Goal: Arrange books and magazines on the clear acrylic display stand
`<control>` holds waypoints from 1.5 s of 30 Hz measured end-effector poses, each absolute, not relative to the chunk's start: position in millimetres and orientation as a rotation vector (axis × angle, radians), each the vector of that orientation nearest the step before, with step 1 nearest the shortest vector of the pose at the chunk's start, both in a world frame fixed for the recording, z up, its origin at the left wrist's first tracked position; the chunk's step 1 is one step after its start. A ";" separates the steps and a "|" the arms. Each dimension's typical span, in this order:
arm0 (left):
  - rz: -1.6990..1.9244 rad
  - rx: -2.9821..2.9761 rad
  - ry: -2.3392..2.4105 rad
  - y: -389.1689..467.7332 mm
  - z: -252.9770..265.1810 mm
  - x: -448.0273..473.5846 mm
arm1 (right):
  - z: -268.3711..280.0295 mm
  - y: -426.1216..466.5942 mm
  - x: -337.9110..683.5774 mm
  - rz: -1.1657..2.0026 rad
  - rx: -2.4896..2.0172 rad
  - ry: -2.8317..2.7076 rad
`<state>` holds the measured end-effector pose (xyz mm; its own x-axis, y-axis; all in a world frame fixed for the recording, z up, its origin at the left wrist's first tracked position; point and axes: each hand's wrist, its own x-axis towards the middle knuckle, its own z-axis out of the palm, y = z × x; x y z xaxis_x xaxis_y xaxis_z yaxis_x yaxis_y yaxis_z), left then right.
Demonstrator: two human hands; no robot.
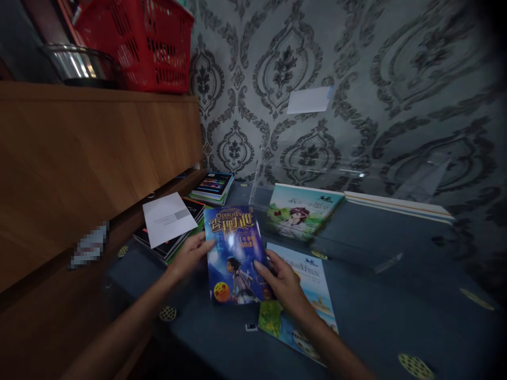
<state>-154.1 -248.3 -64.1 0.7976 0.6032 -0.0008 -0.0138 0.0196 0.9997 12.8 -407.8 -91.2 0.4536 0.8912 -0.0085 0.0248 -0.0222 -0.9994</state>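
Note:
A blue-purple book (pixel 233 264) with a cartoon figure on its cover is held up between both hands, front facing me. My left hand (pixel 192 256) grips its left edge, thumb on the cover. At the lower right edge my right hand (pixel 281 277) holds it the same way. Beneath the right hand and forearm lies a light-blue picture book (pixel 311 285), partly covered. Behind it, a green picture book (pixel 301 211) rests in a clear plastic box (pixel 332 171). Left of the held book is a dark book pile (pixel 158 250) topped by a white card (pixel 168 219).
Another book stack (pixel 212 187) stands at the back left of the dark-covered table (pixel 380 316). A wooden cabinet (pixel 99 142) borders the left side, carrying a red basket (pixel 158 47) and a metal bowl (pixel 81 63). Patterned wallpaper (pixel 237 79) closes off the back.

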 end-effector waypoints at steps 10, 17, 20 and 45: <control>0.297 1.700 0.776 -225.8 -107.2 -161.2 | -99.7 -415.2 12.4 0.730 -1.857 -1.218; 0.103 2.524 1.001 -229.2 -84.6 -157.1 | -99.7 -420.0 7.2 0.430 -2.162 -1.492; -0.041 2.735 1.172 -236.2 -82.6 -148.9 | -104.5 -421.8 2.8 0.302 -2.202 -1.567; -0.105 3.030 0.702 -259.7 -78.6 -73.8 | -104.0 -421.0 -2.2 0.248 -2.312 -1.718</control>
